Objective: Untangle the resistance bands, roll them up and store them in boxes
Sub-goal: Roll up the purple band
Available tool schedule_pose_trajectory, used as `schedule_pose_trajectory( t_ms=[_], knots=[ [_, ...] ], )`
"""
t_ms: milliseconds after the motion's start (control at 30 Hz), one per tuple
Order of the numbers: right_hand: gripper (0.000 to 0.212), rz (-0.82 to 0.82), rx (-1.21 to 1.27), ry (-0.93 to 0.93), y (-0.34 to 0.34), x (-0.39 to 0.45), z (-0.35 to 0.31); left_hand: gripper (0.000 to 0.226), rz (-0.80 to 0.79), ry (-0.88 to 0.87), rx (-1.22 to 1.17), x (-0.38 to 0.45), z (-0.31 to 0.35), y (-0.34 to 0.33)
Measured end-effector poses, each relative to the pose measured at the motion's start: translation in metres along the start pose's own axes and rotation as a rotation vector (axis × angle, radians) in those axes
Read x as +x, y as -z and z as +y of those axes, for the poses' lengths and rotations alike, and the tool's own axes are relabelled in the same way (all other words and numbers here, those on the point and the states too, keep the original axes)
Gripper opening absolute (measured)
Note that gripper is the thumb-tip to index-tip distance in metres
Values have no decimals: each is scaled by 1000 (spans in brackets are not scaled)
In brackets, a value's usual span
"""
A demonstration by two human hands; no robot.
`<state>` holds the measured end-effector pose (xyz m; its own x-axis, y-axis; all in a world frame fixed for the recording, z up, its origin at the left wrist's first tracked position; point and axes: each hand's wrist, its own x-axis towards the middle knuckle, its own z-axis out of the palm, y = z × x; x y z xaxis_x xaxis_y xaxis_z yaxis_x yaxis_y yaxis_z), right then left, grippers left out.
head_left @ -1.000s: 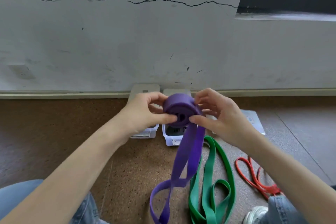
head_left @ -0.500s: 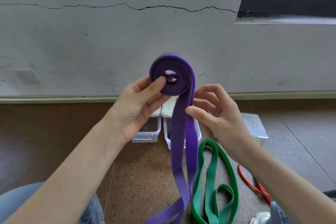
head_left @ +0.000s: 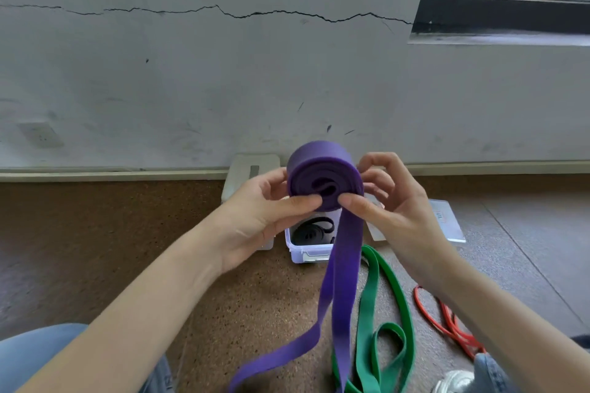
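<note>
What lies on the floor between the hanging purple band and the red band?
The green band, loosely looped on the floor, beside the purple band and left of the red band; head view.

purple band roll point(head_left: 324, 177) lowered from beside the wall crack point(head_left: 223, 11) back toward the box point(head_left: 308, 250), right hand point(head_left: 394, 201) now pinching it again, thicker coil

One head-worn wide-angle view looks forward and down from close above the hands point(head_left: 322, 210), facing the wall point(head_left: 223, 89) where it meets the floor's point(head_left: 95, 249) far edge.
</note>
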<state>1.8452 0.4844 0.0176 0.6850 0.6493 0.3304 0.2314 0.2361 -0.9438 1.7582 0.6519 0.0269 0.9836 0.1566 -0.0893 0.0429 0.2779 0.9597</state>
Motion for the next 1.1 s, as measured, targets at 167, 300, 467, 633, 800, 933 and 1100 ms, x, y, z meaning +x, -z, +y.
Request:
schedule_pose_trajectory(
  t_ms=[167,300,467,633,800,933,1100],
  knots=[
    [28,-115,-280,73,3,3,-6,52,-41,-59,429,-4,12,11],
    [30,-121,-436,93,-4,1,-3,33,-51,-86,623,-7,9,4],
    [40,-20,18,4,2,5,-10,40,33,-177,180,-6,27,9],
    [36,-53,88,-4,-12,2,-8,35,165,-243,-243,1,25,-3],
    [33,28,-59,4,-12,2,-3,40,154,-228,-277,2,0,-20],
    [29,38,-63,9,-1,4,-6,48,105,-182,22,1,6,-5],
    [18,-76,-178,51,7,9,-17,53,-11,-156,332,-3,19,9]
  ],
)
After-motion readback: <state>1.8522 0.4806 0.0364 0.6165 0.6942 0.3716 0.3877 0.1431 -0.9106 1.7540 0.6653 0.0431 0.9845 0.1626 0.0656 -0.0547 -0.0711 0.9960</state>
